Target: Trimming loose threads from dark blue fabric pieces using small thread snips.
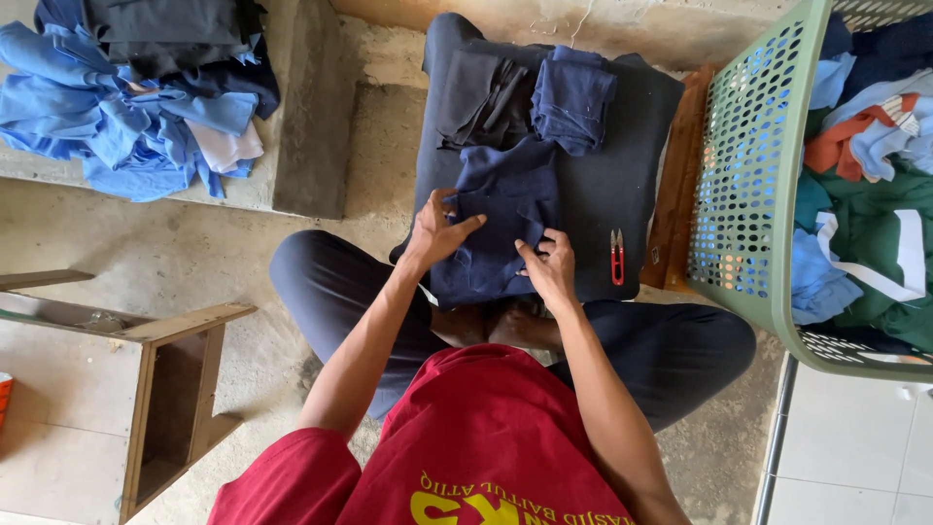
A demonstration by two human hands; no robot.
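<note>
the navy cloth lies on a dark pad before the crossed legs. left hand presses flat on it, fingers spread; right hand pinches its edge. best to smooth creases outward and keep edges aligned, clear of the red snips.

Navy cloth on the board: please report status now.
Left hand flat on navy cloth. Right hand pinching its edge. Red snips beside, not touching.
</note>
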